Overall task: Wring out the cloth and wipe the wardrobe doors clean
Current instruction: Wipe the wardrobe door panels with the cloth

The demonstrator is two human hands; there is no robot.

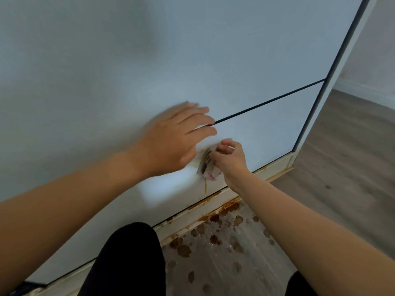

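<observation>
**A:** Where's the cloth [208, 170]?

**B:** Just right of frame centre, bunched into a small wad and pressed on the wardrobe door [106, 60]. The right hand [229, 161] grips it, fingers curled round it from the right side.

**A:** Left hand?

**B:** The left hand [177, 133] is flat against the door, fingers straight, holding nothing. It sits just upper left of the cloth. Motion blur, so I can't tell if it touches the wad.

**A:** What does the next stroke turn on?

**B:** A brown streak [205, 185] runs down the panel from right under the cloth toward the bottom rail [205, 208]. Its long axis is near vertical in frame. The cloth lies just above the dirt, at the lower left of the right hand. My read: the right hand is nearer, so drag down along the streak.

**A:** Risk?

**B:** The wad looks small and may smear rather than lift. There are also brown spots [213, 239] on the floor [342, 157], lower centre. Not door work.
</observation>
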